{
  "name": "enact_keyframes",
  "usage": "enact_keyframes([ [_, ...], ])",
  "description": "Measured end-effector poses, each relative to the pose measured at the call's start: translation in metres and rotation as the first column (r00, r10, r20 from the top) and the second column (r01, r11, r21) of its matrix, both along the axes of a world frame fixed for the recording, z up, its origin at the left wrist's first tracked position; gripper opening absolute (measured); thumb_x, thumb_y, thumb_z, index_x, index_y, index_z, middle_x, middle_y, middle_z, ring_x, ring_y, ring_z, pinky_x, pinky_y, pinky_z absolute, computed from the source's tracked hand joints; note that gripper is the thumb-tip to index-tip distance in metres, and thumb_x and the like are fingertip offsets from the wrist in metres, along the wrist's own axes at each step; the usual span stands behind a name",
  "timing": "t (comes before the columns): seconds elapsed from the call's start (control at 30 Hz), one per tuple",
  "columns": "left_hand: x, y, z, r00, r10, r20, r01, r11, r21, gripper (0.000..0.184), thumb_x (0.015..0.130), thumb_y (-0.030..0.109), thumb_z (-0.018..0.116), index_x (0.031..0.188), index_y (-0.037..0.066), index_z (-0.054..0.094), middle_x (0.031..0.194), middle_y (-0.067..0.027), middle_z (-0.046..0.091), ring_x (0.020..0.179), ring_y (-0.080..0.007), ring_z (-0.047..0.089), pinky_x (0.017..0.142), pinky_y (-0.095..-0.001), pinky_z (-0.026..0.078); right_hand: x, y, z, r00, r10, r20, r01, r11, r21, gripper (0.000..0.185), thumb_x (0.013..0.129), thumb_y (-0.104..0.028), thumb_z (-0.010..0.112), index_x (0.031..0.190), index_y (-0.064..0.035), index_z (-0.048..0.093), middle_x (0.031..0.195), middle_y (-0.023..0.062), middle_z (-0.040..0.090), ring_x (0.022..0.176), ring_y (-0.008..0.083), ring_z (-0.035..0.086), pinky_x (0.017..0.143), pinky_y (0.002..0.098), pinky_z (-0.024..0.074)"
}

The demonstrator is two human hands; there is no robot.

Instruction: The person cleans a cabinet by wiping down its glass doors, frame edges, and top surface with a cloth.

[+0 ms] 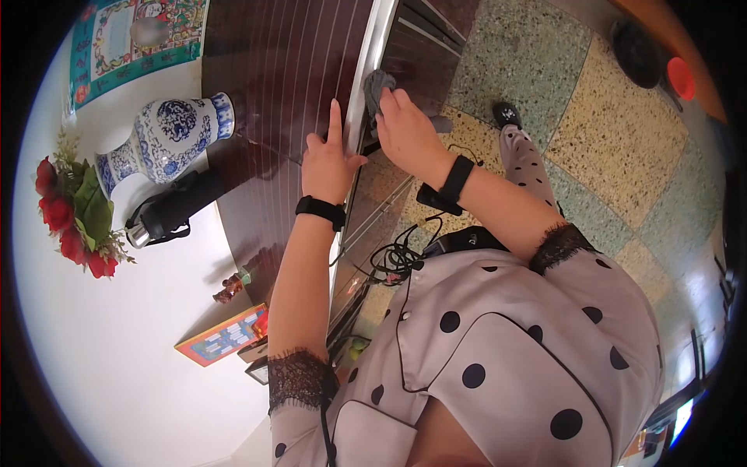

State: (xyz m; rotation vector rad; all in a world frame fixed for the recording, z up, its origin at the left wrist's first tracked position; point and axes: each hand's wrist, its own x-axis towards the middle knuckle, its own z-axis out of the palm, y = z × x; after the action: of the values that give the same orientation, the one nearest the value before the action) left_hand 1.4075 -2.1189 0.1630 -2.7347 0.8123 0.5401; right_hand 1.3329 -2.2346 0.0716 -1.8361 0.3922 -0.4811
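A grey cloth (378, 87) is gripped by my right hand (410, 136) at the pale edge strip (371, 48) of a dark brown cabinet top (292, 74). My fingers are bent over the cloth and hide part of it. My left hand (330, 165) rests at the same edge, just left of my right hand. Its index finger is stretched out along the surface, the thumb stands apart and the other fingers are partly curled, with nothing seen in them. Both wrists wear black bands.
On the cabinet stand a blue-and-white vase (175, 132) with red flowers (58, 214), a black case (175, 208), a small brown figurine (229, 288) and a colourful framed board (222, 335). Black cables (395, 258) hang near my waist. A black bin (636, 53) and red container (681, 78) sit on the tiled floor.
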Motion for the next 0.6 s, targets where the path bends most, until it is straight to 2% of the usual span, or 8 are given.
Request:
enact_keyframes([
  [0.17, -0.001, -0.003, 0.001, 1.0, 0.017, -0.002, -0.017, 1.0, 0.017, 0.113, 0.064, 0.018, 0.083, 0.15, 0.027, 0.011, 0.095, -0.0213, 0.05, 0.079, -0.0405, 0.059, 0.071, -0.0443, 0.051, -0.003, 0.006, -0.001, 0.999, 0.04, 0.025, -0.04, 0.999, 0.001, 0.038, 0.085, -0.006, 0.053, 0.117, 0.0115, 0.045, 0.096, 0.0217, 0.048, 0.084, 0.0387, 0.055, 0.071, 0.0422, 0.0481],
  [0.23, -0.002, -0.001, 0.001, 1.0, 0.01, 0.003, -0.01, 1.0, 0.004, 0.113, 0.064, 0.018, 0.083, 0.15, 0.027, 0.011, 0.095, -0.0211, 0.05, 0.079, -0.0403, 0.059, 0.071, -0.0443, 0.051, 0.002, 0.001, 0.0, 0.999, -0.012, 0.038, 0.013, 1.0, -0.023, 0.037, 0.085, -0.006, 0.053, 0.116, 0.0112, 0.045, 0.096, 0.0217, 0.048, 0.083, 0.0389, 0.055, 0.071, 0.042, 0.0481],
  [0.6, 0.0, 0.002, -0.002, 1.0, -0.019, 0.017, 0.02, 1.0, -0.013, 0.111, 0.066, 0.018, 0.082, 0.15, 0.026, 0.01, 0.095, -0.0215, 0.051, 0.079, -0.0411, 0.059, 0.072, -0.0449, 0.051, 0.003, -0.003, -0.002, 1.0, -0.018, 0.001, 0.018, 0.999, -0.028, 0.038, 0.086, -0.007, 0.053, 0.118, 0.0107, 0.044, 0.096, 0.022, 0.048, 0.084, 0.039, 0.056, 0.071, 0.0422, 0.0484],
])
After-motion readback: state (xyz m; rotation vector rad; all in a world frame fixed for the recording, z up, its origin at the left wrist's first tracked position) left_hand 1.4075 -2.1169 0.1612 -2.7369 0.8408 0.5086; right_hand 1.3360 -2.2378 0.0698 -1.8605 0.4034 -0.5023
